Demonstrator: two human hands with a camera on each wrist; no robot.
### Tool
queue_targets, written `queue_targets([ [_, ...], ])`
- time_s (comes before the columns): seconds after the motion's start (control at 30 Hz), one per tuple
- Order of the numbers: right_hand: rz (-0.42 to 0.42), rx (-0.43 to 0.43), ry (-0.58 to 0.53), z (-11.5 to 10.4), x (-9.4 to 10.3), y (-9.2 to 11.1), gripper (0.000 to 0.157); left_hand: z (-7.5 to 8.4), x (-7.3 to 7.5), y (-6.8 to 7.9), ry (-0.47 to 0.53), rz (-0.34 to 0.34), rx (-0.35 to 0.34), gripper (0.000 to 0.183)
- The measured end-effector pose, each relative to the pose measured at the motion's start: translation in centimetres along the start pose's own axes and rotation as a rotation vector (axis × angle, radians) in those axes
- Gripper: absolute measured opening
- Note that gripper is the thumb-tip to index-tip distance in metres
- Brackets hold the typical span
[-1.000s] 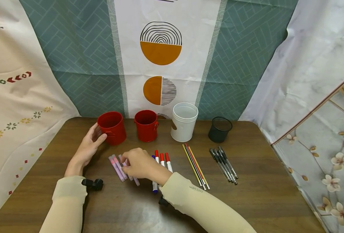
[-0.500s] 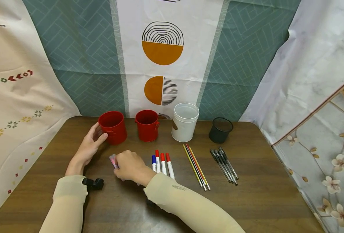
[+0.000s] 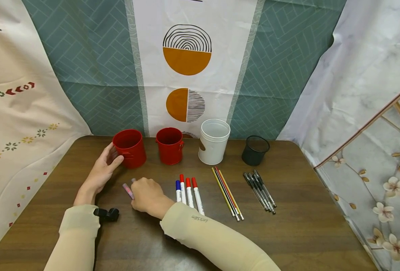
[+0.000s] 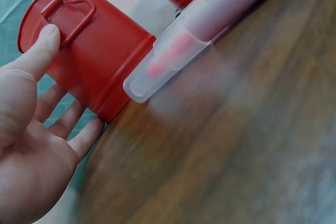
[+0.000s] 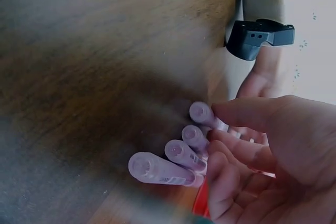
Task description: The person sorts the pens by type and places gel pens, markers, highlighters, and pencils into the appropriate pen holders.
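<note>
The left hand is steadying the leftmost red bucket from its near left side, thumb lying against the wire handle and fingers reaching round behind, so it is grasping the bucket, which is standing upright on the wooden table. The right hand is bending low over the purple pens, which are lying on the table in front of that bucket; from above it is covering most of them, leaving only the upper ends of two showing. In the right wrist view four of the pens are lying side by side, and the thumb and forefinger are pinching the one nearest the left hand; how firmly, I cannot tell. The other fingers are curling in just beside the remaining pens. A second red bucket, a white bucket and a small black cup are standing upright in a row to the right. In front of them, four white markers, one blue-capped and three red-capped, are lying near the right hand, then a bundle of pencils, then some black pens. A patterned cloth is hanging behind the table.
</note>
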State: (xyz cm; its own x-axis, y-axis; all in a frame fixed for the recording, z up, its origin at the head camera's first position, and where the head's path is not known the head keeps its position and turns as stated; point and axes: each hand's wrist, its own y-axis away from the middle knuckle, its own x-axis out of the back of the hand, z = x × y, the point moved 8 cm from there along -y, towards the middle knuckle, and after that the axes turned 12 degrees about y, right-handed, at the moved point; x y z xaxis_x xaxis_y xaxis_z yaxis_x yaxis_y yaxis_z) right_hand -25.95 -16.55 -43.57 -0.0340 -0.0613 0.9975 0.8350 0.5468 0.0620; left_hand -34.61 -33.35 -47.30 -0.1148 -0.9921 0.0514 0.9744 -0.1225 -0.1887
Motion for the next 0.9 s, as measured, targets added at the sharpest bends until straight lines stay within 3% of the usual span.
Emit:
queue_targets([
  [0.6,0.022,-0.011,0.078,-1.3,-0.4,-0.5,0.023,0.0,0.3,0.2,-0.019,-0.015,-0.003,0.079],
  [0.9,0.003,-0.001,0.032,-0.9,0.1,-0.2,0.026,0.2,0.1,0.0,-0.027,-0.013,-0.006,0.080],
])
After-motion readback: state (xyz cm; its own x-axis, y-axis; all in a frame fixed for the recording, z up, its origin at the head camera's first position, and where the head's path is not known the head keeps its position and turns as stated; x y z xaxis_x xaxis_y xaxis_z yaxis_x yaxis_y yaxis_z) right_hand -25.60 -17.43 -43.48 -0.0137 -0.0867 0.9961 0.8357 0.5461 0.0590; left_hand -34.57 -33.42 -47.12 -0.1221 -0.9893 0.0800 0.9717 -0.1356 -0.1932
